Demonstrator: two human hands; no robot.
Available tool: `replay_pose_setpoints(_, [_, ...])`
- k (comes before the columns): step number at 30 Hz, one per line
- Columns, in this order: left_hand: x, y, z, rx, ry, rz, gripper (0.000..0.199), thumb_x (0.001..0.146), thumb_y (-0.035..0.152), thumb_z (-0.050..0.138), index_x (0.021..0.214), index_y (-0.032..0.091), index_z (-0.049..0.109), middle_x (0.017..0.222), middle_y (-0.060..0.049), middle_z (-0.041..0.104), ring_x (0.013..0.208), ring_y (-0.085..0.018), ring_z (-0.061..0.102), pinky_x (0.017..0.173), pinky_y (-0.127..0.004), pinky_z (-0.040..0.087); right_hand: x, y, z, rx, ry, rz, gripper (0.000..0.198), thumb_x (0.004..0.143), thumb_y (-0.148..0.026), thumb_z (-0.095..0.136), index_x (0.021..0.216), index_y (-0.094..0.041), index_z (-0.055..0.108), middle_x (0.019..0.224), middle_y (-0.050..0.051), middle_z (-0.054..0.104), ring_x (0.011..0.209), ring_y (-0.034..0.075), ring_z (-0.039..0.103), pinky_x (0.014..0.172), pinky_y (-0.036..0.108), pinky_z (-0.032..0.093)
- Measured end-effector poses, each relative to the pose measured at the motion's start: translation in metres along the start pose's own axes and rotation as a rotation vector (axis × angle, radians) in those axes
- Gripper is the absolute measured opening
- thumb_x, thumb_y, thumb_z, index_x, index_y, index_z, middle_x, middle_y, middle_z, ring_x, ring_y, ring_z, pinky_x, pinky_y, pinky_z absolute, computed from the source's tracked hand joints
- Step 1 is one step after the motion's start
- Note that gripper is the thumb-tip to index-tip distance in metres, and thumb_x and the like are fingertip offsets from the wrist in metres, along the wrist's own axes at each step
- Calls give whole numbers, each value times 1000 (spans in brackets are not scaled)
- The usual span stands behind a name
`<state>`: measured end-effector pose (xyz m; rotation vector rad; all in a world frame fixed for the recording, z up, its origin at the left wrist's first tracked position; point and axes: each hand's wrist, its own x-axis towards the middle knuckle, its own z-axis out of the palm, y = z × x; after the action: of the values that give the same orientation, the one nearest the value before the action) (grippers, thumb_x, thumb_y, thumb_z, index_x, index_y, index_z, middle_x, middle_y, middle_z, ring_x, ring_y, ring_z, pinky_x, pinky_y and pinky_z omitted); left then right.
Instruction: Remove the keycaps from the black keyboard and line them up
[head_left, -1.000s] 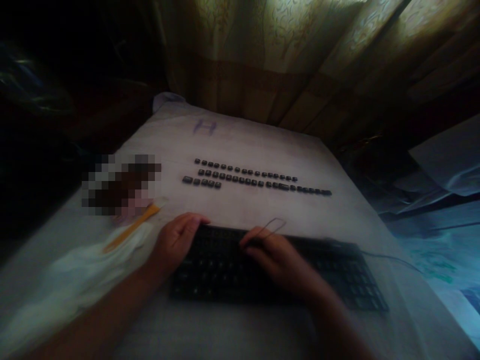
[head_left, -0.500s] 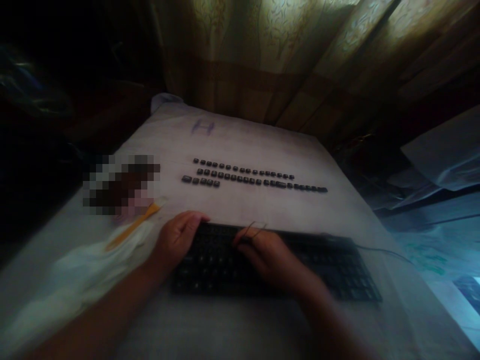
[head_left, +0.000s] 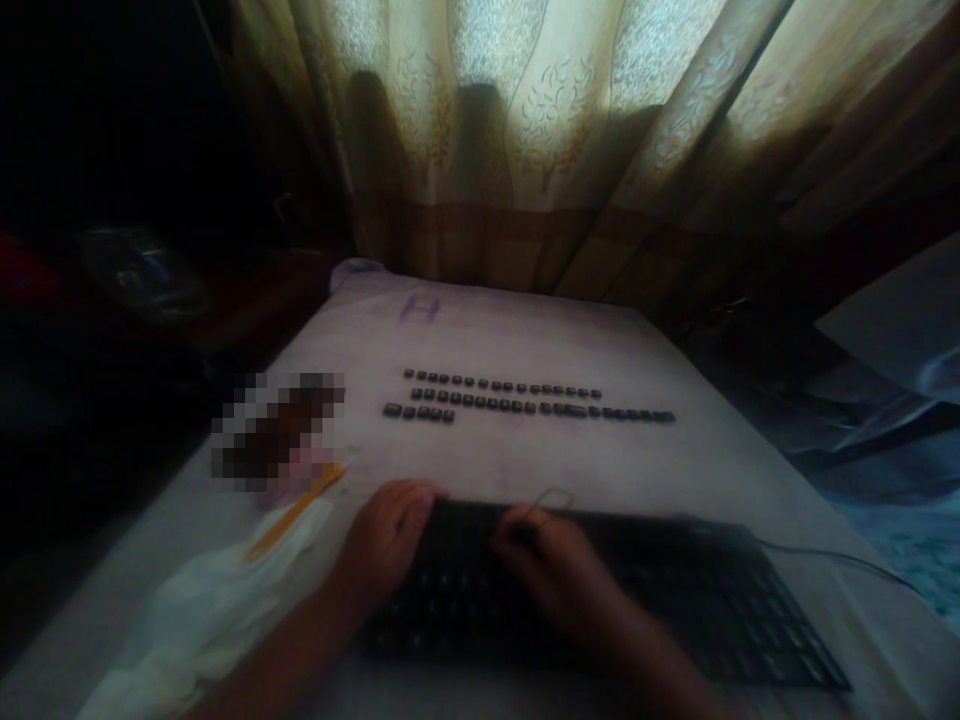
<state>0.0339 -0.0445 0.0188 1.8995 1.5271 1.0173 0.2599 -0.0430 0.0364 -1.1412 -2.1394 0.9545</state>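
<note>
A black keyboard (head_left: 690,575) lies at a slant across the near part of the table. My left hand (head_left: 394,530) is closed around its far left corner, thumb along the top edge. Over the upper-left keys, the fingers of my right hand (head_left: 559,565) pinch a keycap puller, its thin wire loop (head_left: 556,494) sticking up above the knuckles. The end at the keys is hidden by my fingers and blurred. Beyond the keyboard, loose black keycaps (head_left: 491,402) are laid out in three rows, the nearest row short.
A yellow-orange flat-handled tool (head_left: 296,512) rests on a crumpled white cloth (head_left: 217,590) at the left, beside a pixelated patch. The keyboard's cable (head_left: 832,555) runs off right over the pale tablecloth (head_left: 525,335). A patterned curtain (head_left: 480,150) hangs behind the table.
The view has tilted upward, so the table, keyboard and keycaps appear lower and slightly right. Both hands keep their places on the keyboard; the wire loop leans more to the right.
</note>
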Motion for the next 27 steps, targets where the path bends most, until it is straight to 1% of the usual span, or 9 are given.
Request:
replay_pose_setpoints(6, [1, 0, 1, -3, 4, -17, 39, 94, 36, 35, 91, 20, 71, 94, -7, 73, 93, -22, 65, 89, -38, 51, 1, 1, 1, 19, 50, 2, 7, 87, -17, 50, 89, -21, 56, 81, 2, 65, 73, 17, 63, 69, 29, 49])
replay_pose_setpoints(13, [1, 0, 0, 9, 3, 5, 39, 94, 35, 35, 90, 20, 71, 94, -7, 73, 93, -22, 65, 89, -39, 51, 0, 4, 2, 41, 63, 14, 6, 88, -19, 50, 88, -21, 56, 79, 2, 65, 70, 17, 62, 66, 28, 49])
replay_pose_setpoints(18, [1, 2, -1, 6, -2, -8, 38, 93, 34, 36, 91, 21, 71, 94, -6, 73, 93, -22, 65, 89, -39, 51, 0, 1, 3, 74, 88, 41, 6, 86, -20, 52, 87, -21, 57, 78, 2, 65, 72, 17, 62, 68, 29, 50])
replay_pose_setpoints(21, [1, 3, -1, 6, -8, -13, 37, 93, 33, 36, 90, 21, 71, 94, -6, 73, 92, -21, 65, 89, -38, 51, 0, 3, 2, 271, 160, 146, 6, 87, -27, 53, 85, -21, 55, 71, 0, 63, 61, 15, 61, 59, 27, 49])
replay_pose_setpoints(24, [1, 3, 0, 11, -2, -14, 37, 93, 34, 37, 90, 21, 71, 94, -6, 73, 93, -21, 65, 89, -39, 51, 3, 6, -1, 493, 266, 253, 17, 86, -38, 56, 84, -21, 51, 68, -1, 62, 53, 13, 58, 50, 25, 48])
replay_pose_setpoints(27, [1, 1, 0, 20, 8, -4, 37, 93, 36, 38, 90, 21, 71, 93, -6, 73, 92, -22, 66, 88, -39, 51, 6, 6, -4, 573, 309, 308, 25, 82, -43, 61, 82, -21, 49, 67, -2, 61, 51, 12, 57, 48, 25, 47])
